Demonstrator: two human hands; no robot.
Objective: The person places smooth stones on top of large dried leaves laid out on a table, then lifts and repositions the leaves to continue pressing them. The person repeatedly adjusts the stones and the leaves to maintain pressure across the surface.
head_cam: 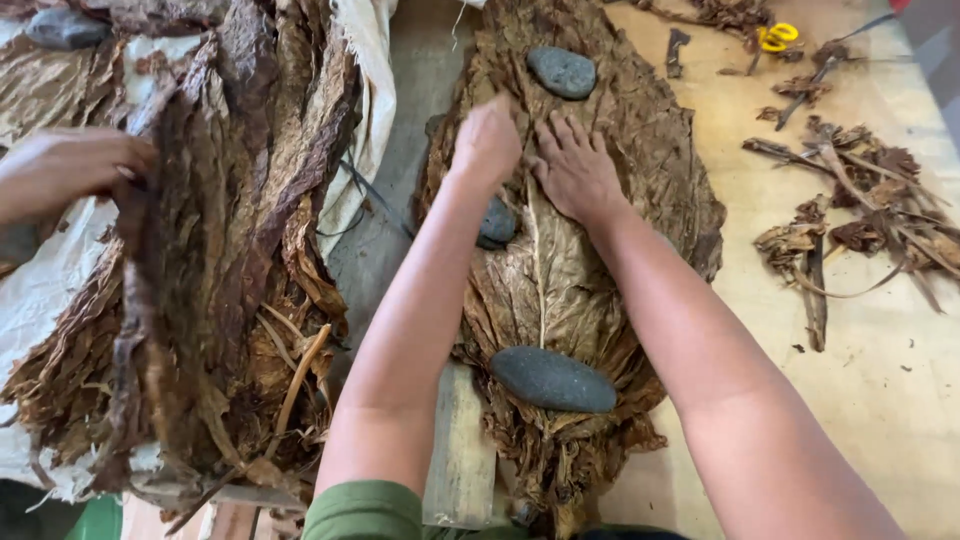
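Both hands press flat, holding nothing, on the dried tobacco leaf stack [560,270], left hand [487,140] loosely curled, right hand [575,165] spread open, below the far grey stone [561,72]; smoothing seems underway, needing even pressure.

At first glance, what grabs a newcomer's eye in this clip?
Both hands, left hand and right hand, press flat on a stack of dried tobacco leaves at centre, weighted by grey stones. A heaped leaf bundle fills the left, where another person's hand reaches in.
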